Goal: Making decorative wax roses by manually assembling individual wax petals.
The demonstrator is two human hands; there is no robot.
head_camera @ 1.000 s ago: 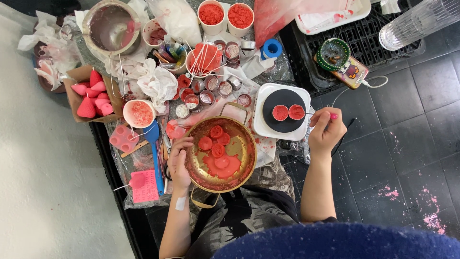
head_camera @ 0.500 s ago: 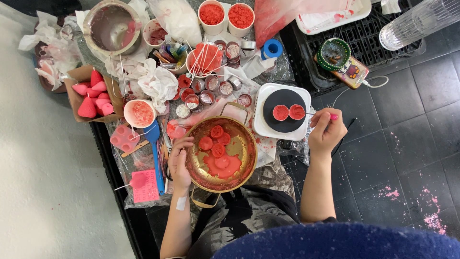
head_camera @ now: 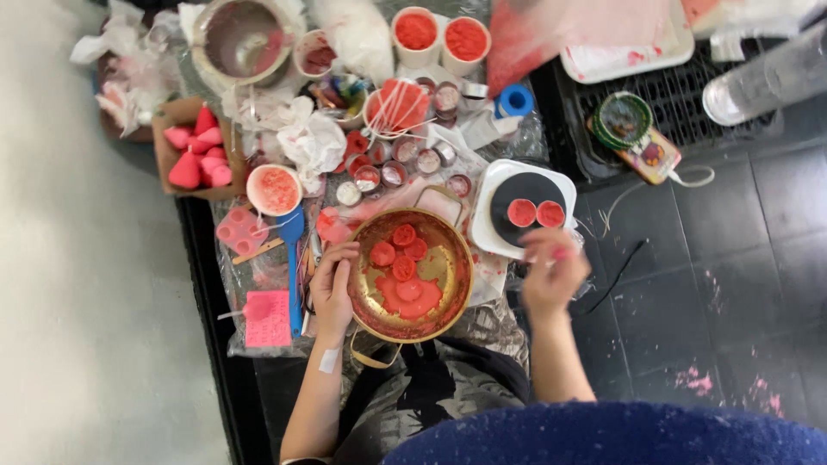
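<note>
Left hand: it grips the left rim of the brass bowl, centre of the frame.
Bowl contents: red discs.
Right hand: blurred, under the black plate; grip cannot be told.

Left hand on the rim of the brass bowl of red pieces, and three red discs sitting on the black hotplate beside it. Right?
Not quite. The head view shows two red discs on the hotplate, not three. The left hand is on the rim of the brass bowl of red pieces, as you say.
</note>
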